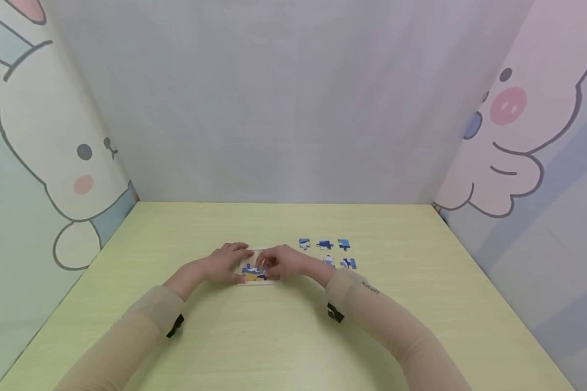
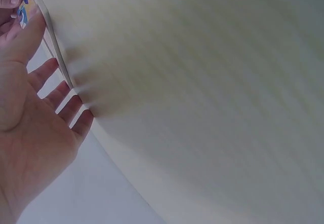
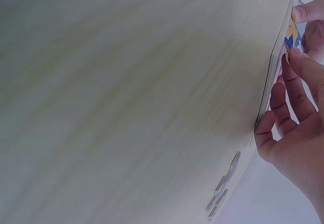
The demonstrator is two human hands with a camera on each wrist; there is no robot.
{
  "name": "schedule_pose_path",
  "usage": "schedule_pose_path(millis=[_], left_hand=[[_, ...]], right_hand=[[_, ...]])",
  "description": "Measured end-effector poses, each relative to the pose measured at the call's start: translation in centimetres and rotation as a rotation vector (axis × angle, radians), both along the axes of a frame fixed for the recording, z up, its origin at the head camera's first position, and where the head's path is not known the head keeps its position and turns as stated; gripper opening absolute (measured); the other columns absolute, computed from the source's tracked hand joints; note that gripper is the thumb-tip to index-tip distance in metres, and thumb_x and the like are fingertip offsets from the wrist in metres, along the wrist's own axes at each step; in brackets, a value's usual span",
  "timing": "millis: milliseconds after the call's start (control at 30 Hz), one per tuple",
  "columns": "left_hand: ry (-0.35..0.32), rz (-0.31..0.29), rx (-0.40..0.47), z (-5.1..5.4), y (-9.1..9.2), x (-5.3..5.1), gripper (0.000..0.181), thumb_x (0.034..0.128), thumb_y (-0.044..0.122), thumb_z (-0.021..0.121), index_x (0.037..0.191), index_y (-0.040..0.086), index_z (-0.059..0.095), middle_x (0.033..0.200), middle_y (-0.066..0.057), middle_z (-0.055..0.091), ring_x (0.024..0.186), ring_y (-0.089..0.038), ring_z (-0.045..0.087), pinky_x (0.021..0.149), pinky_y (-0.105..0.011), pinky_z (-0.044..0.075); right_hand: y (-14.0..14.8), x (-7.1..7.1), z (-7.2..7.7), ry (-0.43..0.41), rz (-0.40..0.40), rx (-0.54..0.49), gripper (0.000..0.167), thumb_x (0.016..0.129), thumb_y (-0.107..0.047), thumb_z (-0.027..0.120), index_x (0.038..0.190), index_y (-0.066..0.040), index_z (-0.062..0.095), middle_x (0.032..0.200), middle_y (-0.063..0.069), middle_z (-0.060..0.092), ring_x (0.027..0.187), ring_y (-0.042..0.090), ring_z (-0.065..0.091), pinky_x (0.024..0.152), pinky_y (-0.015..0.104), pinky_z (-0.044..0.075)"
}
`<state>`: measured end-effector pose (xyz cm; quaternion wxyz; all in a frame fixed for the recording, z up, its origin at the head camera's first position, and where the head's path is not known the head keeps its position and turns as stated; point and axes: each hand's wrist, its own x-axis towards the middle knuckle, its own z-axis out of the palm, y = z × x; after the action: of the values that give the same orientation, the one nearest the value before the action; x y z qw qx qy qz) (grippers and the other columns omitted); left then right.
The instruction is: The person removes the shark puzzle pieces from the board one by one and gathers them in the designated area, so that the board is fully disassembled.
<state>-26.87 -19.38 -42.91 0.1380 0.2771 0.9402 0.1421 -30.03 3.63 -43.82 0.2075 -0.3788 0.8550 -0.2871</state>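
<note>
A shallow puzzle tray [image 1: 259,283] with a pale rim lies on the table, its lower part holding joined blue, white and orange puzzle pieces [image 1: 252,276]. My left hand [image 1: 225,264] rests at the tray's left side with fingers extended; its thumb touches the lower left corner. Over the right half of the tray is my right hand [image 1: 286,260]. Its thumb and fingertips pinch a puzzle piece [image 3: 288,57], only a thin edge of which shows in the right wrist view. The fingers hide part of the picture.
To the right of the tray lie several loose blue and white puzzle pieces [image 1: 325,245] in two rows; the right forearm partly covers one lower piece [image 1: 329,260]. The pale yellow table [image 1: 274,336] ends at a grey curtain [image 1: 293,108] behind and printed cloth at both sides.
</note>
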Motion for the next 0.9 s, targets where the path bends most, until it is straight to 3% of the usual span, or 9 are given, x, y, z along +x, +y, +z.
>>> schedule_pose_path(millis=[400, 600, 900], left_hand=[[-0.012, 0.000, -0.001, -0.35, -0.30, -0.38, 0.071, 0.0868, 0.047, 0.063, 0.145, 0.015, 0.038, 0.152, -0.012, 0.027, 0.137, -0.039, 0.023, 0.106, -0.063, 0.022], [0.030, -0.016, 0.002, -0.41, -0.21, -0.44, 0.059, 0.0935, 0.041, 0.055, 0.143, 0.013, 0.040, 0.150, -0.014, 0.030, 0.134, -0.040, 0.027, 0.102, -0.065, 0.026], [0.064, -0.007, 0.004, -0.45, -0.06, -0.25, 0.058, 0.0921, 0.037, 0.059, 0.141, 0.013, 0.042, 0.148, -0.016, 0.033, 0.132, -0.041, 0.030, 0.100, -0.065, 0.029]], right_hand=[[-0.19, 0.38, 0.34, 0.007, -0.015, 0.012, 0.018, 0.089, -0.011, 0.065, 0.104, -0.022, 0.066, 0.081, -0.006, 0.060, 0.071, 0.007, 0.051, 0.062, 0.018, 0.044], [-0.20, 0.59, 0.58, 0.001, -0.029, 0.018, 0.018, 0.089, -0.011, 0.065, 0.104, -0.022, 0.065, 0.079, -0.005, 0.059, 0.069, 0.008, 0.050, 0.059, 0.018, 0.043], [-0.08, 0.51, 0.36, -0.005, -0.023, -0.008, 0.018, 0.090, -0.010, 0.064, 0.103, -0.023, 0.065, 0.083, -0.007, 0.062, 0.072, 0.007, 0.054, 0.063, 0.018, 0.046]])
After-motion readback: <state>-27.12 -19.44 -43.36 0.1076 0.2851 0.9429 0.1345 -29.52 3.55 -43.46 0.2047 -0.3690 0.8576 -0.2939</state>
